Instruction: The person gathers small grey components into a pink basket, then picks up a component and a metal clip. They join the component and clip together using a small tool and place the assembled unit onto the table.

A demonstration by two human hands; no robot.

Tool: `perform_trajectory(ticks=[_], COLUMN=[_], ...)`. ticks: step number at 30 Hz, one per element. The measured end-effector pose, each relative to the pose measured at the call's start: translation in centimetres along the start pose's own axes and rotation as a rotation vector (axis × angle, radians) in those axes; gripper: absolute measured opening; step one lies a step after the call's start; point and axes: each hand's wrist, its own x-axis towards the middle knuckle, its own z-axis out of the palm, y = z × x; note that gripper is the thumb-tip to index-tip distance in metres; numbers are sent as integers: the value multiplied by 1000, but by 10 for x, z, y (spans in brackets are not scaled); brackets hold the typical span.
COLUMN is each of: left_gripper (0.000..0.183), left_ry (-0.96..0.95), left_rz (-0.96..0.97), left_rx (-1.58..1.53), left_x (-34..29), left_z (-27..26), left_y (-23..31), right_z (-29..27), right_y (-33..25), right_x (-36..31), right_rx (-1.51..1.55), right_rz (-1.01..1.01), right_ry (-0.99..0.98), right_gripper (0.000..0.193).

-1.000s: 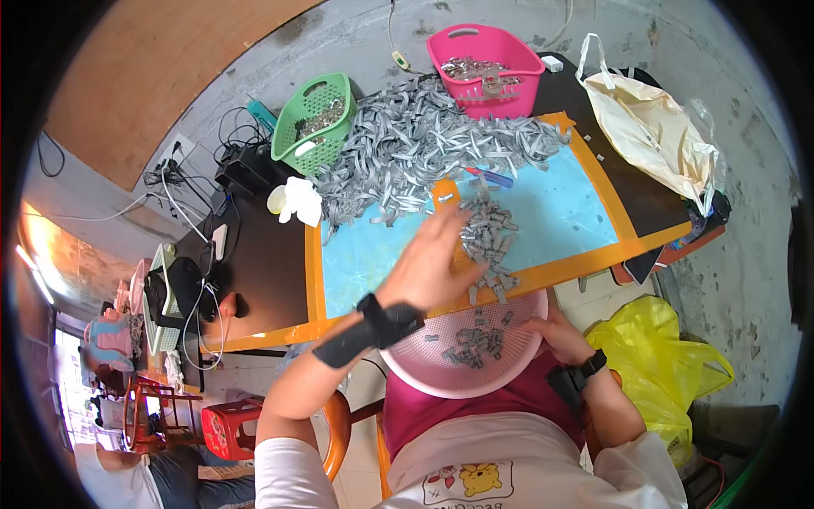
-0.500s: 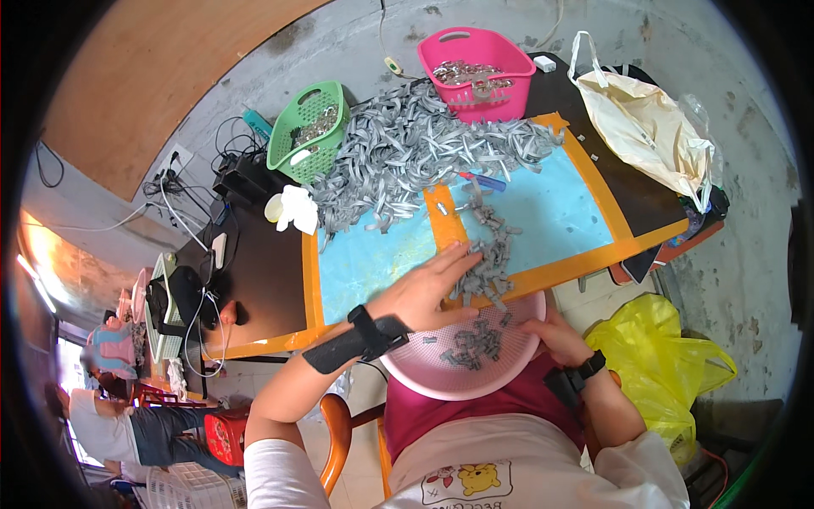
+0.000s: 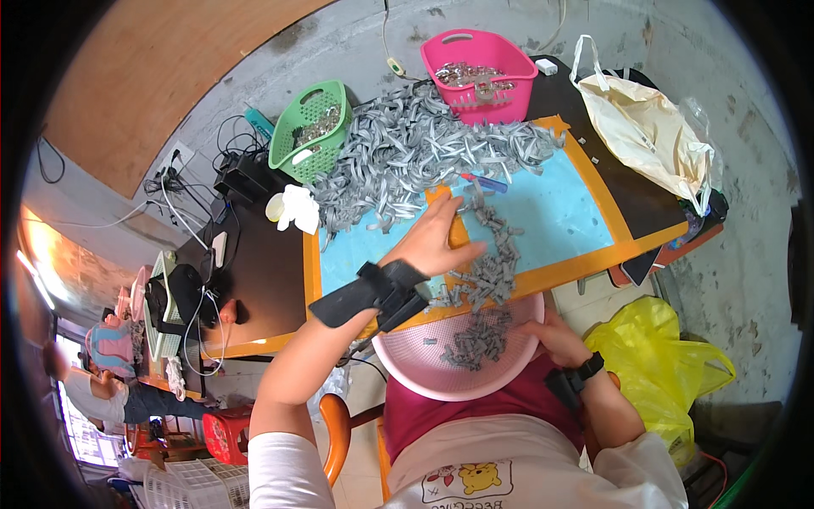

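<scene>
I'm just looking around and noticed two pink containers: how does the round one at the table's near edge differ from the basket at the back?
The round colander is pale pink and shallow; the basket is brighter and deeper. The colander's rim is in the right hand, while the basket stands on the table. The colander holds dull grey pieces; the basket holds shiny ones. Both are pink.

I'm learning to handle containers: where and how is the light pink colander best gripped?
Probably pinch the colander at its right rim, from the right, where the right hand holds it: the round lip is exposed there, while the table hides its far side. Grey pieces inside suggest keeping it level.
</scene>
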Motion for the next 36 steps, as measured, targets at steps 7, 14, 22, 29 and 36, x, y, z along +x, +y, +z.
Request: perform_trajectory(ticks=[7,14,22,29,36], left_gripper=[65,52,58,38,27], left_ry=[-14,-110,-311,-429,-121], left_rz=[23,226,227,219,325], left_rx=[-49,-110,-254,-278,65], left_x=[21,5,-45,-37,15], left_z=[15,13,-6,-21,2], left_y=[1,11,37,40,13], right_z=[-6,-1,-1,-1,0], right_y=[-1,-4,-8,-4,-10], right_x=[0,-3,-4,-2,-6], right_rx=[30,6,40,44,13], right_rz=[56,5,74,34,56], right_ry=[-41,-8,-23,-47,-16], right_gripper=[39,34,42,39,35])
